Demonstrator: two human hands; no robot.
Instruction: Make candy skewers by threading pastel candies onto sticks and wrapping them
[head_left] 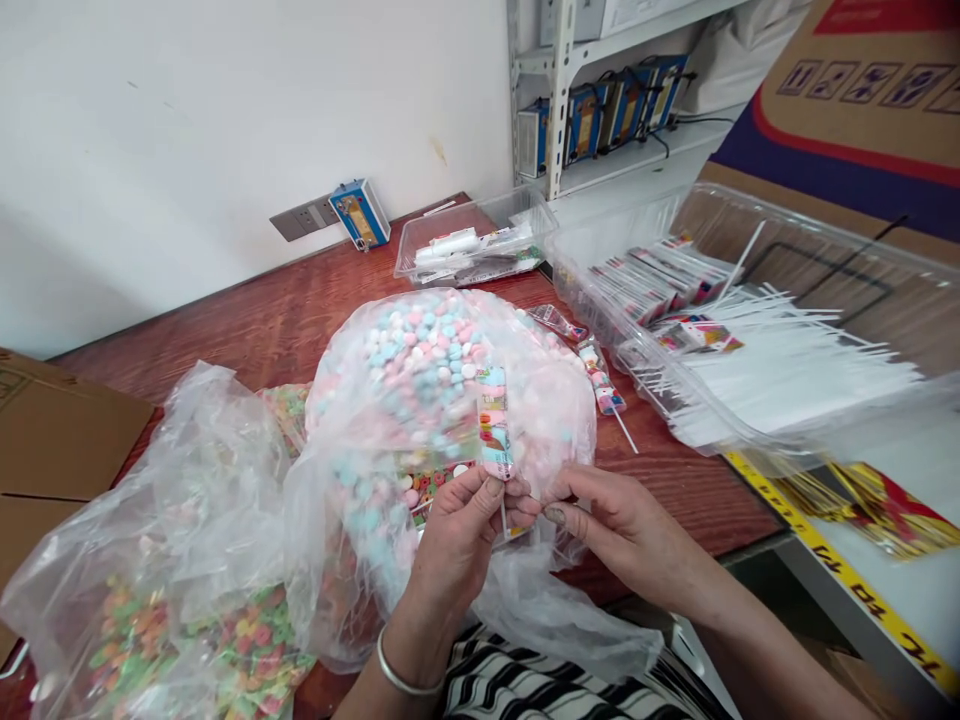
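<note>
My left hand [459,535] pinches the bottom of a narrow printed candy sleeve [493,420], which stands upright and is filled with small pastel candies. My right hand [611,525] is closed right beside it, with fingertips pinched at the sleeve's lower end where a thin white stick [504,520] pokes out. Behind the sleeve rests a big clear bag of pink, blue and white candies [420,380]. Two filled sleeves on sticks [596,370] lie on the wooden table [255,320] to the right of the bag.
A clear bag of multicoloured ring candies [187,620] sits at lower left. A clear tray [847,290] at right holds white sticks [787,370] and empty printed sleeves [660,280]. A smaller clear tub [480,245] stands behind. Cardboard [52,430] lies at left, shelving at back.
</note>
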